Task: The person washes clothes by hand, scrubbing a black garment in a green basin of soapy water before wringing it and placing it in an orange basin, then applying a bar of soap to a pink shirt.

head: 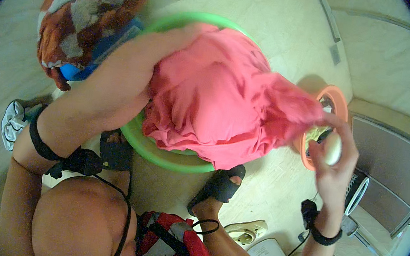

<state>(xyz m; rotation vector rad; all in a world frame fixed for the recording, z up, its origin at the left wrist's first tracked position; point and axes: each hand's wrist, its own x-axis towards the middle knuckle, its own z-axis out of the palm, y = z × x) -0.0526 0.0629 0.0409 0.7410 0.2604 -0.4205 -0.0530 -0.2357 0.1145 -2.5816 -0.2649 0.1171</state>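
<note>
A wet-looking pink cloth garment [212, 101] lies bunched over a green plastic basin [172, 166], draping past its front rim. My left forearm reaches in from the left, and the cloth covers my left hand, so its grip is hidden. To the right of the basin, my right hand [334, 160] holds a rounded white bar, apparently soap [333, 148], in its palm. Its fingertips meet the blurred, pulled-out end of the pink cloth; whether they pinch it is unclear.
A brown-and-white patterned textile [87, 15] heaps over a blue container [101, 56]. An orange basin [344, 103] holds several items behind my right hand. White cloth [13, 122] lies at left. My feet wear black slippers [217, 184]. Cables run from both wrist straps; a beige slipper [247, 230] lies below.
</note>
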